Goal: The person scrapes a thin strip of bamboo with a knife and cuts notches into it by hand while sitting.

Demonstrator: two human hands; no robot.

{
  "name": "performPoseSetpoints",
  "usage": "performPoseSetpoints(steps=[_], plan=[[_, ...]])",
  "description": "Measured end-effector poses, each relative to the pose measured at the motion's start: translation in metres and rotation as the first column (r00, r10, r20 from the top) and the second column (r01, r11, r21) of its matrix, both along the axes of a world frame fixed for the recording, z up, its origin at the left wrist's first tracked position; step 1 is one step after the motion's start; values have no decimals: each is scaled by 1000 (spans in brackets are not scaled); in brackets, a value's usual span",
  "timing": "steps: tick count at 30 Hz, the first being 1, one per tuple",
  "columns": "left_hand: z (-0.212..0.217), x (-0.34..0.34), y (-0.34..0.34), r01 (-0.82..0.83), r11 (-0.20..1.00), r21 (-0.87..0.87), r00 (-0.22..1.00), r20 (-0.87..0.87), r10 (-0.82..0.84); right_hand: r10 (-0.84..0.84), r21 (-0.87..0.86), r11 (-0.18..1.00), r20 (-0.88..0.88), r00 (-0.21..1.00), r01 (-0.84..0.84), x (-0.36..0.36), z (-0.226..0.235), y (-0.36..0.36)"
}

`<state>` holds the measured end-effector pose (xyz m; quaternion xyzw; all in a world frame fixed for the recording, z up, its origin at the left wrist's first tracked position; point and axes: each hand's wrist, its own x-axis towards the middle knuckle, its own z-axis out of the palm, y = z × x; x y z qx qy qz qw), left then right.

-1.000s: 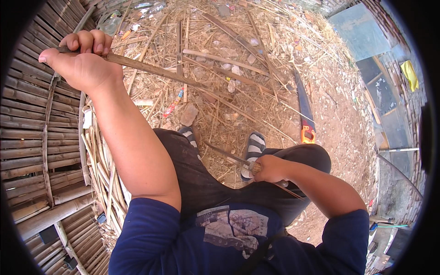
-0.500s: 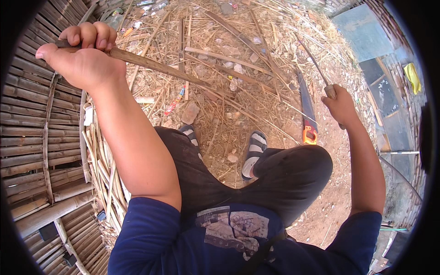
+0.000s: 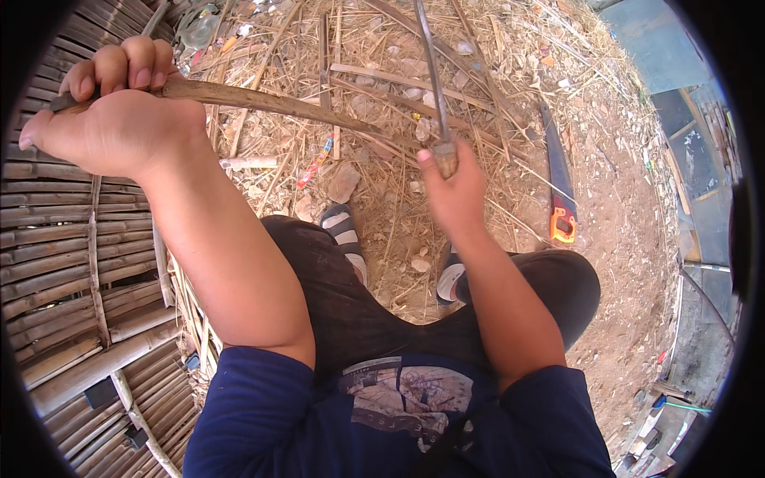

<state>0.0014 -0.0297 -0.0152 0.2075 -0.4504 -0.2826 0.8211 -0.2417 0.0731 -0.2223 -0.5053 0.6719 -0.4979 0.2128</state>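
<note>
My left hand (image 3: pixel 119 119), raised at the upper left, is wrapped round one end of a wooden stick (image 3: pixel 263 100). The stick slants down toward the middle, its far end over the straw-covered ground; whether it rests on anything I cannot tell. My right hand (image 3: pixel 456 187) grips the handle of a machete (image 3: pixel 431 68) just right of the stick's far end. Its long, narrow blade points away from me, apart from the stick as far as I can see.
A handsaw (image 3: pixel 555 163) with an orange handle lies on the ground to the right. Wooden strips (image 3: pixel 414 86) and straw litter the ground ahead. A bamboo-slat wall (image 3: pixel 48 231) stands close on the left. Grey sheets (image 3: pixel 653 48) lie at the far right. Stones (image 3: pixel 344 182) sit near my feet.
My right hand has swung the machete from the far right in toward the middle, beside the stick. My left hand, still holding the stick, has shifted slightly left and down.
</note>
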Motion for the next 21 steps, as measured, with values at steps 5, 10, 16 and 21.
performPoseSetpoints(steps=[5,10,16,21], plan=[[-4,-3,-2,-6,1000,15,998,-57,7,336,584,788,-145,930,-194,7,-66,16],[-6,1,-5,-86,996,37,996,-8,86,192,496,862,-126,973,-106,-10,-75,7],[-6,-4,-3,-103,994,36,987,-123,107,74,237,969,-1,997,-71,8,-28,17],[-7,-3,2,-142,988,67,985,-87,147,253,590,799,-165,953,-111,12,-96,27]])
